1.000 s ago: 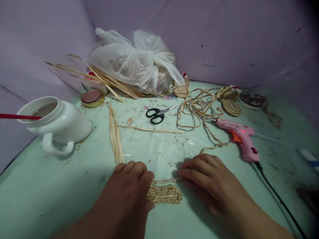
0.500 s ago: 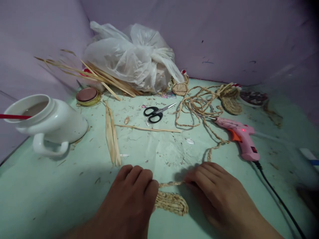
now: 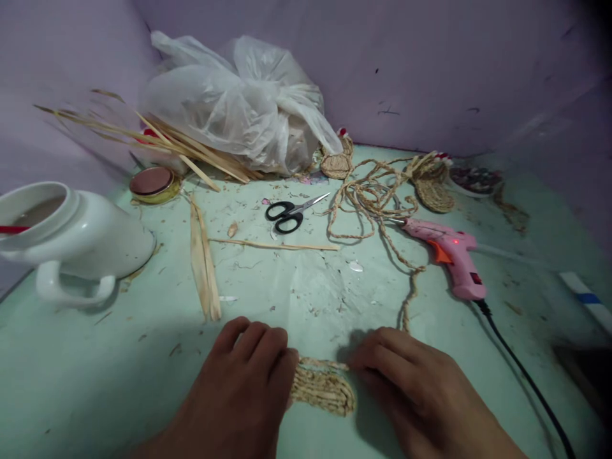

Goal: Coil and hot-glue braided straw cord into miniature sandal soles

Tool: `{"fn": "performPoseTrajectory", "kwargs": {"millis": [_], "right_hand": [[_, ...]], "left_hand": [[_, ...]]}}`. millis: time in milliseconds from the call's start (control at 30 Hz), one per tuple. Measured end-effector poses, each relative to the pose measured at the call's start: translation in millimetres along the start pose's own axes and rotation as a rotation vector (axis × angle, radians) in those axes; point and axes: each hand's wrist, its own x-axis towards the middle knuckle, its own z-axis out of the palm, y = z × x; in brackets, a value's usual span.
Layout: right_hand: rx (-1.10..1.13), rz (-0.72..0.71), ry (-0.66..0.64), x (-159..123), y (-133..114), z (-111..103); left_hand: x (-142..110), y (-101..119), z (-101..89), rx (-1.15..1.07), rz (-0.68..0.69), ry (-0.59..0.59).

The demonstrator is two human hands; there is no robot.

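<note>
My left hand [image 3: 241,376] is closed over the left end of a small oval piece of coiled braid [image 3: 325,391], whose rounded right end shows. My right hand [image 3: 414,376] pinches a braided straw cord [image 3: 407,303]. A short length of this cord runs between both hands, lying along the upper edge of the coiled piece. From my right hand the cord leads up to a loose tangle at the back. A pink glue gun [image 3: 447,252], its red light lit, lies right of the cord. My fingertips are partly hidden.
Black-handled scissors [image 3: 289,220] lie mid-table. Dry straw strips [image 3: 203,261] are left of them. A white jug [image 3: 100,236] leans at the left, near a round tin [image 3: 152,185]. A plastic bag [image 3: 239,108] stands behind. The glue gun's cable [image 3: 516,363] runs down the right side.
My right hand has come down slightly, bringing the cord closer to the coiled piece's upper edge. My left hand keeps its hold. The whole view has shifted a little.
</note>
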Motion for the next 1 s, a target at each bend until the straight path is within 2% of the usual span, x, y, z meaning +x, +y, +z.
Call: {"fn": "performPoseTrajectory", "kwargs": {"millis": [333,533,700,800,900,1000], "right_hand": [[-0.035,-0.032,-0.063,-5.5,6.2,-0.5],[-0.014,-0.003,-0.09,-3.0,3.7,-2.8],[-0.001,-0.001,-0.027,-1.4,-2.3,-5.9],[-0.003,-0.007,0.064,0.6,-7.4,-6.5],[-0.034,-0.017,0.141,3.7,-12.7,-1.4],[-0.096,-0.052,0.137,6.7,-17.1,9.4]], "left_hand": [[4.1,-1.5,-2.1,0.004,0.041,-0.004],[5.3,3.0,-5.7,-0.024,-0.018,-0.05],[4.5,-0.6,-1.7,-0.069,0.034,-0.104],[4.3,-0.7,-1.5,-0.061,0.011,-0.11],[4.3,0.1,-2.9,-0.055,0.02,-0.11],[4.3,0.8,-1.9,-0.064,0.029,-0.107]]}}
